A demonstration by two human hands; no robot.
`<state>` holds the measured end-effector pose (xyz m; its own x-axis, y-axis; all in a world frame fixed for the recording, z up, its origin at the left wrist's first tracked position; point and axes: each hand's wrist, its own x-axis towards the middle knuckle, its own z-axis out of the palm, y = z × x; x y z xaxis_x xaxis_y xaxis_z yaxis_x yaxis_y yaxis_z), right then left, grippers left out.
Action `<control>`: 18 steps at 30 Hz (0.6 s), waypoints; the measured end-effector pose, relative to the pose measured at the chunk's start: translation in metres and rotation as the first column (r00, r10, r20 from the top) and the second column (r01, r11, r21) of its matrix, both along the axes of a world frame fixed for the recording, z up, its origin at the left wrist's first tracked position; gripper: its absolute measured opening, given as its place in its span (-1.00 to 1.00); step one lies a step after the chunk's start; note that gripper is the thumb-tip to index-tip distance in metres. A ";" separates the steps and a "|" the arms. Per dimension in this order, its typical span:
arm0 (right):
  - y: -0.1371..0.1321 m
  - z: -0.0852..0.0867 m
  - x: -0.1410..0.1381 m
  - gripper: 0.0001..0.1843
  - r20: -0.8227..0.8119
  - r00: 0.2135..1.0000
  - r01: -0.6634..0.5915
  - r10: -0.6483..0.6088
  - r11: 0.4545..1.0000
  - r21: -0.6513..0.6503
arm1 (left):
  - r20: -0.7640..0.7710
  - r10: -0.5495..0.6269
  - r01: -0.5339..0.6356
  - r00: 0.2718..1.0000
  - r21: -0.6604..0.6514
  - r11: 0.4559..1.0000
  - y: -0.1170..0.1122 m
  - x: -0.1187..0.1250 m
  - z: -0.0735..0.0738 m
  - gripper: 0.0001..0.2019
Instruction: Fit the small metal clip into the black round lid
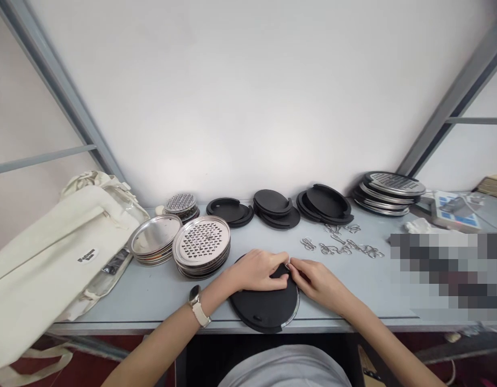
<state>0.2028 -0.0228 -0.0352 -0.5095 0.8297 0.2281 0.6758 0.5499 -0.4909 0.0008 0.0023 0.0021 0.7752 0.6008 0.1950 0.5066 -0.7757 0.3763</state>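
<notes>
A round black disc [268,306] with a thin silver edge along its right side lies at the front of the table, its near rim at the table's edge. My left hand [258,271] is curled over its upper part, pressing on it, with thumb and index finger at the upper right. There, my right hand [318,285] pinches a small shiny metal piece [287,264], mostly hidden by the fingertips; its exact shape cannot be made out. Several bent wire clips [345,247] lie loose behind my right hand.
Left of the disc stand stacked perforated grater plates [202,240] and plain metal discs [156,235]. Behind are a small grater stack [181,203] and black rimmed discs [272,202]. Assembled plates [389,193] stand back right. A cream bag [71,247] covers the left end.
</notes>
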 end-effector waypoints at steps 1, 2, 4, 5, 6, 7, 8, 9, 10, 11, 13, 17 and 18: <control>0.000 0.000 0.000 -0.69 0.000 1.000 0.001 -0.001 1.000 0.002 | 0.000 -0.002 0.002 1.000 0.000 1.000 0.000 0.000 0.000 -0.86; 0.000 0.000 0.000 -0.69 0.000 1.000 0.001 -0.001 1.000 0.003 | 0.001 -0.003 0.003 1.000 0.001 1.000 0.000 0.000 0.000 -0.86; 0.000 0.000 0.000 -0.69 0.002 1.000 0.001 -0.001 1.000 0.009 | 0.005 -0.005 0.005 1.000 0.002 1.000 0.000 0.000 0.000 -0.86; 0.000 0.000 0.000 -0.69 0.003 1.000 0.002 -0.002 1.000 0.011 | 0.006 -0.005 0.005 1.000 0.003 1.000 0.000 -0.001 0.000 -0.86; 0.000 0.000 0.000 -0.70 0.004 1.000 0.003 -0.003 1.000 0.011 | 0.007 -0.005 0.005 1.000 0.003 1.000 0.000 -0.001 0.000 -0.86; 0.000 0.000 0.000 -0.70 0.005 1.000 0.003 -0.003 1.000 0.013 | 0.008 -0.004 0.004 1.000 0.004 1.000 0.000 -0.001 0.000 -0.86; 0.000 0.000 0.000 -0.70 0.004 1.000 0.003 -0.004 1.000 0.014 | 0.008 -0.003 0.003 1.000 0.005 1.000 0.000 -0.001 0.000 -0.86; 0.000 0.000 0.000 -0.70 0.004 1.000 0.004 -0.004 1.000 0.014 | 0.007 -0.002 0.002 1.000 0.006 1.000 0.000 -0.001 0.000 -0.85; 0.000 0.001 -0.001 -0.70 0.003 1.000 0.004 -0.004 1.000 0.013 | 0.005 -0.002 0.002 1.000 0.008 1.000 0.000 -0.001 0.000 -0.86; 0.000 0.001 -0.001 -0.70 0.002 1.000 0.006 -0.006 1.000 0.011 | 0.004 -0.002 0.002 1.000 0.010 1.000 0.000 -0.001 0.000 -0.86; 0.001 0.001 -0.001 -0.70 0.006 1.000 0.006 -0.006 1.000 0.008 | 0.000 -0.005 0.005 1.000 0.014 1.000 0.001 0.000 -0.001 -0.86; 0.001 0.000 0.000 -0.69 0.014 1.000 0.010 -0.010 1.000 0.020 | -0.009 -0.005 0.006 1.000 0.025 1.000 0.000 0.000 0.000 -0.91; 0.001 0.000 0.001 -0.69 0.012 1.000 0.013 -0.013 1.000 0.024 | -0.012 -0.002 0.002 1.000 0.028 1.000 0.000 0.000 0.000 -0.93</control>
<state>0.2034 -0.0223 -0.0350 -0.5018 0.8306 0.2413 0.6888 0.5525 -0.4693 0.0005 0.0027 0.0021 0.7786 0.5939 0.2027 0.5095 -0.7869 0.3482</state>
